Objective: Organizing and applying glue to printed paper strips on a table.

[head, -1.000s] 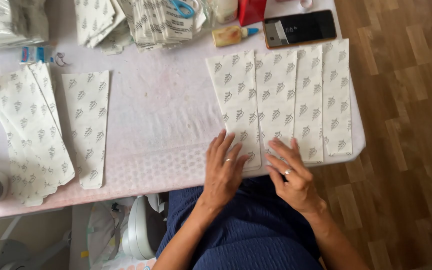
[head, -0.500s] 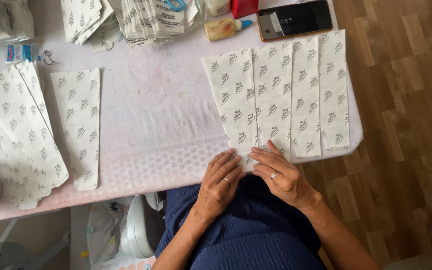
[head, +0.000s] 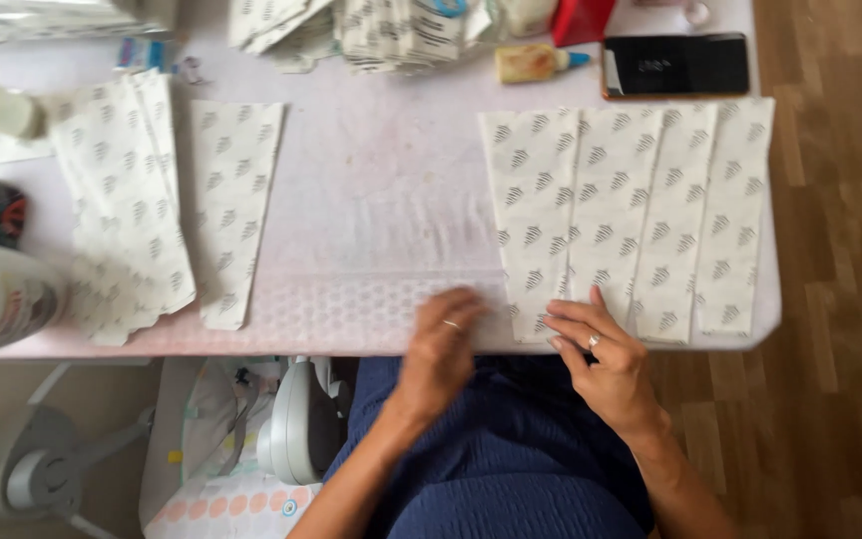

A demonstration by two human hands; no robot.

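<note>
Left hand shifted left, four overlapped paper pieces, two hands

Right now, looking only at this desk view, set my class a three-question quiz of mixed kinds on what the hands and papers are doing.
1. True or false: both hands rest at the table's near edge.
2. Which hand touches the row of patterned paper pieces? A left, B right.
3. Fill in: a dark ____ lies beyond that row.

Key: 1 true: left hand, right hand, table. 2 B: row of patterned paper pieces. 3 phone.
</note>
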